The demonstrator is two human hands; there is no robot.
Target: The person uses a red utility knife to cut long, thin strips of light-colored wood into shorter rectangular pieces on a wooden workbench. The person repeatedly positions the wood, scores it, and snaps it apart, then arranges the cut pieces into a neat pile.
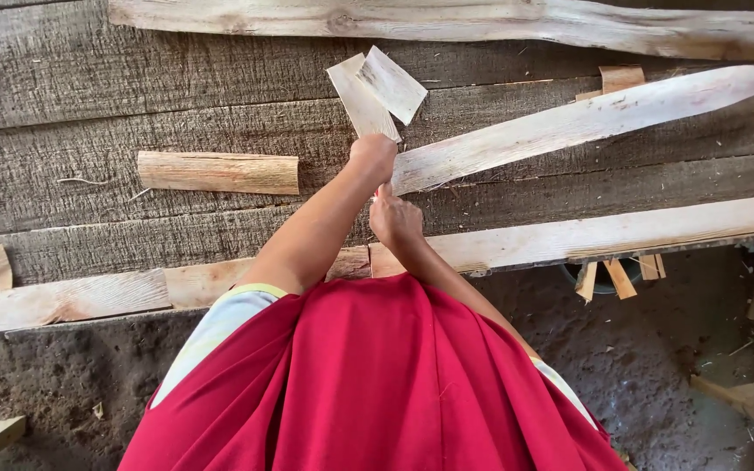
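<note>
Left hand (373, 157) fisted on near end of long pale slat (586, 120), arm stretched forward. Right hand (394, 220) just below, curled around small red thing (383, 190), grip unclear.

Rough, weathered grey planks (89, 78) make up the work surface, with paler fresh-cut boards (621, 231) along the near edge and top. Below is a packed dirt floor (647, 349) with wood scraps (748, 397) scattered at right. Bright daylight, looks outdoors or open shed.
</note>
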